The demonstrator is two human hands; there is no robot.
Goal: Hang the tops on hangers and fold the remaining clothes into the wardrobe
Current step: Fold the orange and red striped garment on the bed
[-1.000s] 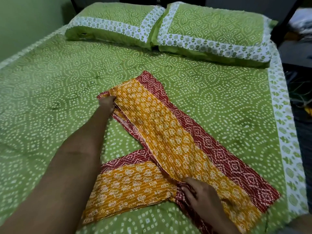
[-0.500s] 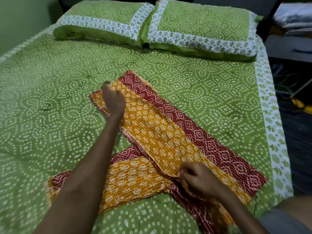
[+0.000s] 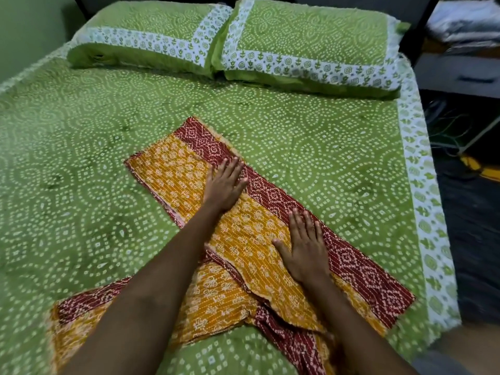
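A yellow and red printed garment (image 3: 173,169) lies spread on the green bed (image 3: 81,171), one long part running diagonally from the middle toward the bed's near right corner, another part lying toward the near left. My left hand (image 3: 226,185) lies flat with straight fingers on the upper stretch of the diagonal part. Lower down on the same part, my right hand (image 3: 304,249) presses flat, fingers together, at the line where yellow meets red. Neither hand grips the cloth.
Two green pillows (image 3: 311,41) with white printed borders sit at the head of the bed. The bed's right edge (image 3: 424,212) drops to a dark floor with cables (image 3: 446,125) and a dark side table (image 3: 460,74).
Both hands have let go of the garment's edges and moved onto its diagonal part, where they now lie flat. The left hand came right from the far corner; the right hand moved up.
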